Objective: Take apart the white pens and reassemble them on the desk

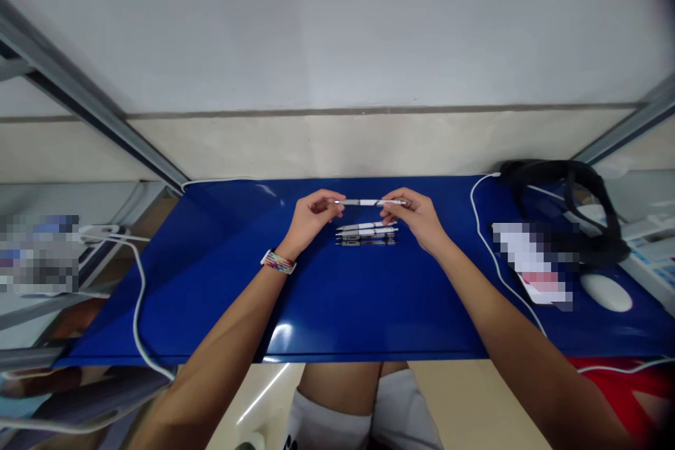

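A white and grey pen (363,202) is held level between my two hands, over the blue tabletop (337,295). At its grey, pointed end, my left hand (315,214) pinches it with thumb and fingers. My right hand (414,214) is closed around the white end. Just below, several more pens (366,230) lie side by side on the table, tips to the left. The lowest one, a pen with a dark clear barrel (365,243), lies slightly apart from the others. A colourful woven band (278,261) circles my left wrist.
To the right are a black headset-like strap (569,176), a blurred-out flat item (530,264), a white oval object (606,292) and a white cable (488,246). A metal frame post (142,148) rises at the left. Behind the table stands a wall (337,144).
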`<state>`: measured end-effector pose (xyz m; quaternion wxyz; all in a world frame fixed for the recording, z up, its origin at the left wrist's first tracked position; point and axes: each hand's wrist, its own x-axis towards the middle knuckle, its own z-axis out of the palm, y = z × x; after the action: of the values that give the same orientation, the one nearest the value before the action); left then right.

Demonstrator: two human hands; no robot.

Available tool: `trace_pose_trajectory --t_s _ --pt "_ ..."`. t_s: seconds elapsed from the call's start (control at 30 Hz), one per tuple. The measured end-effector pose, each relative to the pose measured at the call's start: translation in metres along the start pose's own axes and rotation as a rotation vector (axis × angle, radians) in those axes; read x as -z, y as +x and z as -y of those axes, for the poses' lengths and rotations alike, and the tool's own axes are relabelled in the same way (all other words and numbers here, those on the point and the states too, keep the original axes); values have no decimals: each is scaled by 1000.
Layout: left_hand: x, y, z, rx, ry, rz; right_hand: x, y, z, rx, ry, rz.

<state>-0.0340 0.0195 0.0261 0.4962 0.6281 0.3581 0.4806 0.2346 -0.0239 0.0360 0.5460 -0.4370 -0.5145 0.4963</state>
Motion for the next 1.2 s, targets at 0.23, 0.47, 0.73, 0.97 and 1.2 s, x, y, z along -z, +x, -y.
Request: trace_pose_trajectory --t_s 0.23,0.47,0.73,0.97,1.2 --pt "3 0 3 26 -49 38 1 0 3 -75 59 -15" --pt "5 2 4 13 -54 29 -1 -1 4 -119 81 26" --pt "4 0 -3 79 -47 49 1 -1 2 -126 94 25" --pt "2 0 -3 36 -60 65 1 1 0 -146 87 3" --pt "2 1 -2 57 -38 70 0 -1 0 -145 95 23"
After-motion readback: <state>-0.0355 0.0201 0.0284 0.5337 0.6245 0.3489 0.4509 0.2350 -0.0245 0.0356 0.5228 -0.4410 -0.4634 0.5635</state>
